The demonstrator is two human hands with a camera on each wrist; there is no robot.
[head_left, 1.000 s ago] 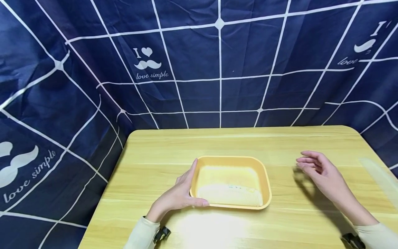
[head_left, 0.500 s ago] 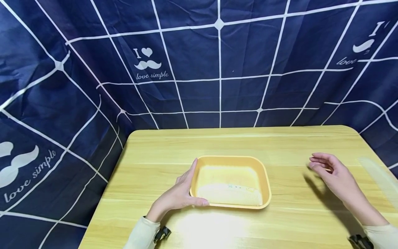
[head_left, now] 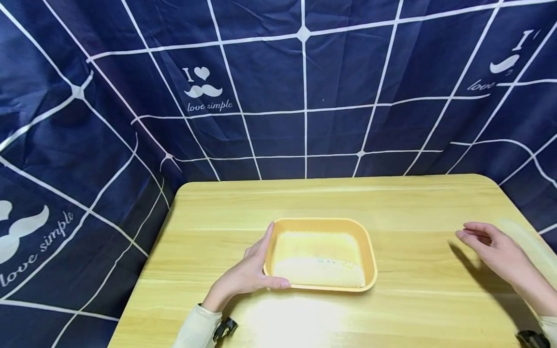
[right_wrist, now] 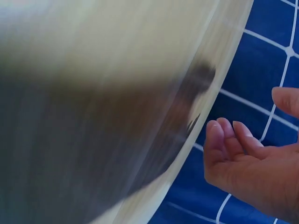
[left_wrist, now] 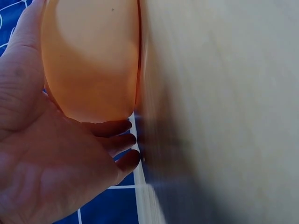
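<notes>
A shallow yellow-orange plastic tray [head_left: 369, 241] stands near the middle of the table. My left hand [head_left: 245, 276] holds it at the left end, thumb over the near rim and fingers along the left side. In the left wrist view the fingers reach round the tray's orange wall [left_wrist: 93, 88]. Inside, along the near side, lies a pale yellow comb [head_left: 319, 273] with small printed marks. My right hand [head_left: 496, 249] hovers over the right of the table, fingers loosely bent, holding nothing. Partly behind it in the head view is a second pale comb [head_left: 530, 244].
The wooden table [head_left: 243, 203] has rounded far corners. Dark blue cloth [head_left: 278, 130] with white grid lines hangs behind it and along both sides. A bright glare spot falls on the wood in front of the tray.
My right hand has moved right, away from the tray and closer to the comb at the right. The left hand and tray have stayed in place; the head view has shifted slightly.
</notes>
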